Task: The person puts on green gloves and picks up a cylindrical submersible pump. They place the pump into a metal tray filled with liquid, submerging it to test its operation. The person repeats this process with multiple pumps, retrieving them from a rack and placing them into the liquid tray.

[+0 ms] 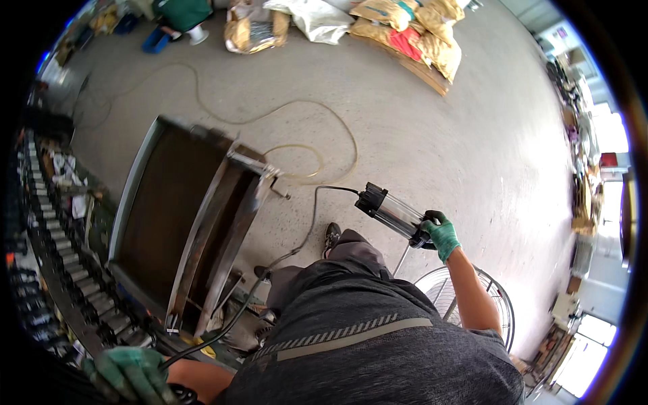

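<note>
My right hand (442, 235), in a green glove, grips one black end of a tubular work lamp (399, 214). The lamp has a clear cylinder between two black end caps and is held out over the floor, tilted. From its far end a black cable (316, 214) loops down past my legs to the lower left. There my left hand (128, 374), also green-gloved, is closed around the cable beside the row of machine parts. Its fingertips are partly hidden at the picture's dark rim.
A metal tray-like bench (196, 263) with raised edges stands left of my legs. A yellowish hose (297, 102) winds across the floor. A round wire fan guard (503, 304) is under my right arm. Filled sacks (432, 47) lie on a pallet ahead; a person (181, 15) is far left.
</note>
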A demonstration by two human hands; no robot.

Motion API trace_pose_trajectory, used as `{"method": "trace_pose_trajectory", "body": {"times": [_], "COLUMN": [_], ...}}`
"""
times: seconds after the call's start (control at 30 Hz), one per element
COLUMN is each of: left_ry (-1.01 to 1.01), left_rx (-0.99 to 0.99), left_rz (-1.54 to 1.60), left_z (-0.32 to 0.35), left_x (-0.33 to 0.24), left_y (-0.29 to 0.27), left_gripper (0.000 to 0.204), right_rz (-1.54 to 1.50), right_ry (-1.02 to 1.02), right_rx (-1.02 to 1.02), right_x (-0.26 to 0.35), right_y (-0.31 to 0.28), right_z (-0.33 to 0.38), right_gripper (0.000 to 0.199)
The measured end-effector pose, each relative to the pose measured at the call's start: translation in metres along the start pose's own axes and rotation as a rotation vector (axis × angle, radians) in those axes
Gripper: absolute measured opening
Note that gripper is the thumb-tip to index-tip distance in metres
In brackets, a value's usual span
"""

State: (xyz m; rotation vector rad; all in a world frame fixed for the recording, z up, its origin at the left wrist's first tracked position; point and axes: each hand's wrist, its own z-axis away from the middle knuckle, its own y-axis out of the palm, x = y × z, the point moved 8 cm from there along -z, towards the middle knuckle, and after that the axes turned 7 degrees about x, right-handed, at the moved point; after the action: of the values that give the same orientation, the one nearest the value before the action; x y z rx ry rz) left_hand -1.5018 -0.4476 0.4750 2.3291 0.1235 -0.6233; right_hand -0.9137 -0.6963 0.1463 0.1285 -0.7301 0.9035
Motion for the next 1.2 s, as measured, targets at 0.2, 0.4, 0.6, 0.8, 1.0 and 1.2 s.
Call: {"method": "trace_pose_trajectory", "body": {"times": [0.2, 0.4, 0.6, 0.8, 1.0, 1.2], "left_ry": [-0.465, -0.526, -0.803, -0.989, -1.207, -1.385], "left_rx": [0.111, -0.099, -0.406, -0.259, -0.129, 0.117], "left_rz": [-0.098, -0.416, -1.008, -1.09, -1.491, -1.771], "left_z": [-0.119, -0.19, -0.248, -0.317, -0.379, -0.439], "left_x": [0.2, 0.349, 0.457, 0.607, 0.717, 0.873], "left_y": [-0.01, -0.106, -0.258, -0.389, -0.481, -0.599], "left_gripper": [0.042, 0.062, 0.052, 0.04, 0.034, 0.049], "right_rz": [-0.061, -0.16, -0.19, -0.153, -0.076, -0.075], "right_ry": [0.068, 0.122, 0.136, 0.261, 0.177, 0.171], "right_rx": [-0.109, -0.173, -0.152, -0.135, -0.099, 0.003], "right_x": [0.003, 0.04, 0.135, 0.231, 0.363, 0.44], "right_y": [-0.076, -0.121, -0.115, -0.089, -0.053, -0.008], "right_z": [-0.089, -0.156, -0.244, -0.357, -0.478, -0.644], "right_gripper": [0.058, 0.056, 0.058, 0.057, 0.05, 0.056]}}
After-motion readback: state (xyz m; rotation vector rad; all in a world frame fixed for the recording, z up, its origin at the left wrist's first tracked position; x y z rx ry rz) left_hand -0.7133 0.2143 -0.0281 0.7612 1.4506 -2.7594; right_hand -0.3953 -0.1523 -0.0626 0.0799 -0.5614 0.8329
